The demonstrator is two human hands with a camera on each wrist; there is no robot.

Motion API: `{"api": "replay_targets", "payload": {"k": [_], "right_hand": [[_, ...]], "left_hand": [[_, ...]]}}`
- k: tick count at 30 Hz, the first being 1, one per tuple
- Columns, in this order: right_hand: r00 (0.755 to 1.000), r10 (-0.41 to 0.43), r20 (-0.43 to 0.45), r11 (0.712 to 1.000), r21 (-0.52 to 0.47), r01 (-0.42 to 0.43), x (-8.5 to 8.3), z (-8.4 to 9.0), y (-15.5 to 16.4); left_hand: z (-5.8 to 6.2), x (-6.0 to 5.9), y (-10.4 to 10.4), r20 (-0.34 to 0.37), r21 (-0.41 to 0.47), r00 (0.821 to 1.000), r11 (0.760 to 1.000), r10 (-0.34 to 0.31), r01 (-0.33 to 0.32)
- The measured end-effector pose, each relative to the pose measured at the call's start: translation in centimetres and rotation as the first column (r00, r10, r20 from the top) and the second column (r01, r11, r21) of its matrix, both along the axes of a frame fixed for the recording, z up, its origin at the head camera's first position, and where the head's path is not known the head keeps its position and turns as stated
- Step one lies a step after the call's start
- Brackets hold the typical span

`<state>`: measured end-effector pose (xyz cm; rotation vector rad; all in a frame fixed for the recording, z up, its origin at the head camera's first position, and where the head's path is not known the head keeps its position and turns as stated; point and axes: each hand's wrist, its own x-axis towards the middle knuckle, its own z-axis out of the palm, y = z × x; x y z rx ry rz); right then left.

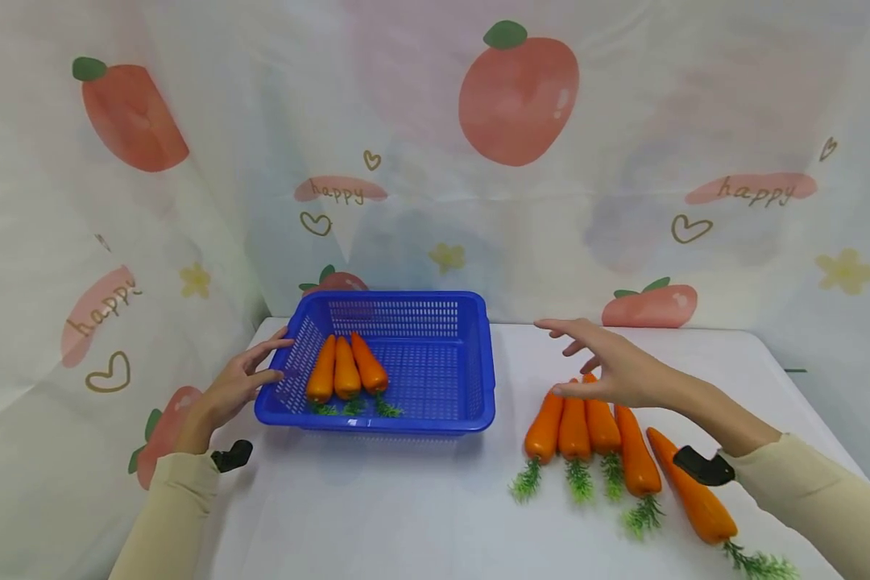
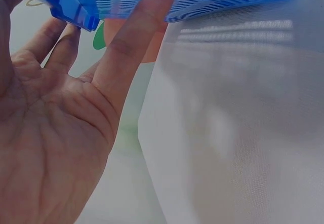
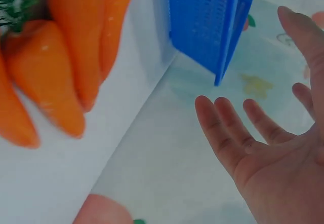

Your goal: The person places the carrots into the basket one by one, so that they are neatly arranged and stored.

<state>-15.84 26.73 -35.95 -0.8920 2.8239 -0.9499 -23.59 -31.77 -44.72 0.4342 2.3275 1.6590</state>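
A blue plastic basket [image 1: 435, 423] stands on the white table, with three orange carrots [image 1: 347, 370] lying side by side inside. My left hand [image 1: 234, 387] is at its left end, fingers fairly straight and touching the rim; in the left wrist view one finger [image 2: 134, 44] rests against the slotted wall. To the right of the basket, several carrots [image 1: 574, 427] with green tops lie in a fanned row. Above their tips hovers my right hand [image 1: 616, 366], fingers spread and holding nothing. The right wrist view also shows its empty palm [image 3: 283, 168] beside the carrots [image 3: 45, 77].
A white cloth covers the table [image 1: 362, 515]. Behind it and along the left hangs a pale curtain [image 1: 420, 121] printed with fruit, hearts and flowers. Dark straps [image 1: 703, 466] sit on both wrists.
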Motion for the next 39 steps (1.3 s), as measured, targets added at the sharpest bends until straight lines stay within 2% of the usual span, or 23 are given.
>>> {"api": "replay_targets", "payload": {"k": [5, 17, 26, 34, 39], "right_hand": [[0.998, -0.062, -0.006, 0.998, 0.002, 0.062, 2.0, -0.8, 2.7], [0.984, -0.176, 0.027, 0.984, -0.006, 0.177, 5.8, -4.2, 7.9], [0.960, -0.245, 0.137, 0.969, 0.009, 0.246, 7.6, -6.0, 10.7], [0.946, -0.241, 0.217, 0.968, -0.019, 0.251, 8.5, -7.4, 12.0], [0.918, -0.239, 0.316, 0.968, -0.001, 0.253, 8.9, -8.4, 12.8]], "left_hand": [[-0.3, -0.3, -0.1, 0.008, 0.010, 1.000, 1.000, -0.008, 0.008], [-0.1, 0.0, 0.0, 0.002, 0.021, 1.000, 1.000, -0.017, 0.017], [0.0, 0.0, -0.1, -0.015, 0.017, 1.000, 1.000, -0.016, 0.016], [0.1, 0.0, 0.0, -0.004, 0.028, 1.000, 1.000, -0.005, 0.005], [0.1, 0.1, 0.1, -0.004, 0.019, 1.000, 1.000, 0.006, -0.006]]}}
